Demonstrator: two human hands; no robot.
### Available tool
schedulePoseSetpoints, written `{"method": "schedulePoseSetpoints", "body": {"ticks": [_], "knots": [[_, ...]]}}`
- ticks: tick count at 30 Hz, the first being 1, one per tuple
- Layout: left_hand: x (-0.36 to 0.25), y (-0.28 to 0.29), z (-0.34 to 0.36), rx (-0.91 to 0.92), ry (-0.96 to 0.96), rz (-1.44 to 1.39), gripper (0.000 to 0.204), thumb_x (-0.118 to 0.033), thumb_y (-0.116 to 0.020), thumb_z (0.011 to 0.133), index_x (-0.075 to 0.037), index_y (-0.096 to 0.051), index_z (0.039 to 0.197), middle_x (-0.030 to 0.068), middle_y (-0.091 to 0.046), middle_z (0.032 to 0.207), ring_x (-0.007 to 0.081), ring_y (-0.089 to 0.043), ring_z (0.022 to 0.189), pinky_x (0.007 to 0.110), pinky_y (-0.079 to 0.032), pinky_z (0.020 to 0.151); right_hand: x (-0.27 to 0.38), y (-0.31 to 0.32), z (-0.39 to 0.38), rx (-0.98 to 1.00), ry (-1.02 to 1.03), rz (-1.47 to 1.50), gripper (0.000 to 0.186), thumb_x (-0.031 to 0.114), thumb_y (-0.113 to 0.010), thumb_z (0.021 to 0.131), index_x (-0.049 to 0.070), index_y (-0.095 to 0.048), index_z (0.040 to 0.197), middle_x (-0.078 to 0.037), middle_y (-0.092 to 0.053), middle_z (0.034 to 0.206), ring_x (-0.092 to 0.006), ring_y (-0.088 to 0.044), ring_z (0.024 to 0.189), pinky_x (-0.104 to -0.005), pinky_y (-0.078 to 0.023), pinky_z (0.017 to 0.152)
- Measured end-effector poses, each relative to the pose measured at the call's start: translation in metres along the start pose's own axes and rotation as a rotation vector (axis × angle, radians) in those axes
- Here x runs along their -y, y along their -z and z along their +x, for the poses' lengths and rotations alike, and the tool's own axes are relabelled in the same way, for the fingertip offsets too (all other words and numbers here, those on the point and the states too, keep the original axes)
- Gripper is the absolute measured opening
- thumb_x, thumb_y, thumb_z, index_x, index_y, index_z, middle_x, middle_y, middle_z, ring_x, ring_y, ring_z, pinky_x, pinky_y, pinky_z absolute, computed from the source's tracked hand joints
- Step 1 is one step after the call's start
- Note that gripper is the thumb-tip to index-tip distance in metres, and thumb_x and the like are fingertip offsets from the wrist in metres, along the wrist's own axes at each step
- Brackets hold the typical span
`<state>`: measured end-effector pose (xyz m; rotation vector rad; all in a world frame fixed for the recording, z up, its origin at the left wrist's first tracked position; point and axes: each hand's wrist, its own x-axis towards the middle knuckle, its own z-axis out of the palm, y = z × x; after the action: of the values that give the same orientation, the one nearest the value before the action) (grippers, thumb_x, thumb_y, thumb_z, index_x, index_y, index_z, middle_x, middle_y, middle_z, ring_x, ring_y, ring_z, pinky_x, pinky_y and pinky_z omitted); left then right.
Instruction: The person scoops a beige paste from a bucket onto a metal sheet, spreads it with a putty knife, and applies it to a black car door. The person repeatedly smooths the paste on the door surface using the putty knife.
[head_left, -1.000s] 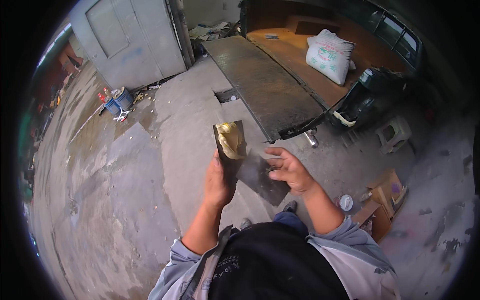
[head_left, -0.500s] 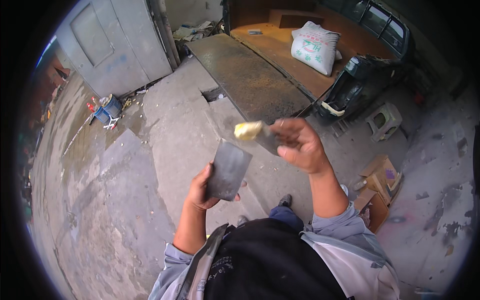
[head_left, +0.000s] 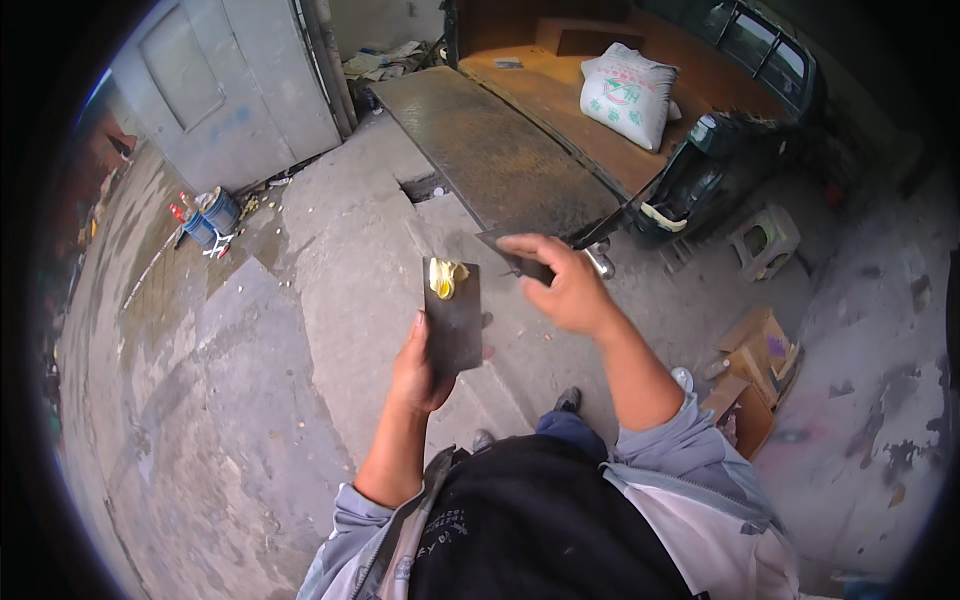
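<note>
In the centre, my left hand (head_left: 423, 370) grips a dark rectangular metal plate (head_left: 452, 330) upright along its edges, with a blob of creamy yellow paste (head_left: 446, 276) on its upper part. Above and to the right of it, my right hand (head_left: 555, 285) is closed on a second dark thin plate (head_left: 500, 247), partly hidden by its fingers. The two plates are slightly apart.
Behind my hands are a rusty truck tailgate (head_left: 470, 140), the truck bed (head_left: 540, 90) and a white sack (head_left: 626, 97). A grey door (head_left: 200, 90) and blue buckets (head_left: 219, 213) stand at left; a plastic stool (head_left: 763, 242) and cardboard boxes (head_left: 755, 355) lie at right.
The paste went from my left plate to the right-hand plate and is now back on the left plate. My right hand swung up, then slightly left, and the left plate has risen since half a second ago.
</note>
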<state>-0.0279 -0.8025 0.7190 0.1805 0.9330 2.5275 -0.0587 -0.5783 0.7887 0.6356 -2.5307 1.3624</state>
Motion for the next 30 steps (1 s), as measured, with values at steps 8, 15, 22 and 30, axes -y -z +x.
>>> {"method": "schedulePoseSetpoints", "body": {"ticks": [8,15,22,30], "knots": [[0.014,0.017,0.003,-0.138,-0.221,0.433,0.059,-0.047,-0.032,0.105,-0.008,-0.033,0.15,0.008,-0.049,0.138,0.0199,-0.052,0.121,0.039,-0.05,0.096,0.015,-0.027,-0.018,0.001,0.107,-0.031,0.049,-0.002,-0.057,0.078,0.006,-0.059,0.126,-0.016,-0.064,0.122,-0.0315,-0.061,0.114,-0.0395,-0.047,0.1],[-0.006,0.018,0.004,-0.094,-0.127,0.227,0.057,-0.047,-0.039,0.103,-0.007,-0.041,0.143,0.0109,-0.058,0.127,0.0232,-0.059,0.111,0.044,-0.054,0.087,0.018,-0.033,-0.034,0.019,0.101,-0.026,0.054,-0.006,-0.057,0.073,0.01,-0.061,0.124,-0.013,-0.065,0.116,-0.0313,-0.061,0.112,-0.0394,-0.049,0.096],[-0.017,0.021,-0.008,0.421,0.263,-0.251,0.071,-0.055,-0.049,0.095,-0.011,-0.034,0.149,0.0198,-0.047,0.14,0.0551,-0.05,0.12,0.061,-0.057,0.072,0.03,0.007,-0.011,0.088,0.355,0.09,0.06,-0.008,-0.059,0.068,0.013,-0.063,0.124,-0.013,-0.065,0.119,-0.0299,-0.06,0.117,-0.0375,-0.05,0.097],[-0.025,-0.004,0.003,0.14,-0.065,0.073,0.076,-0.06,-0.044,0.096,-0.01,-0.029,0.151,0.017,-0.041,0.147,0.0443,-0.042,0.133,0.063,-0.05,0.092,-0.016,0.017,-0.053,-0.129,-0.15,1.018,0.053,0.005,-0.063,0.088,0.005,-0.044,0.137,-0.015,-0.063,0.123,-0.0236,-0.062,0.113,-0.0386,-0.053,0.095]]}}
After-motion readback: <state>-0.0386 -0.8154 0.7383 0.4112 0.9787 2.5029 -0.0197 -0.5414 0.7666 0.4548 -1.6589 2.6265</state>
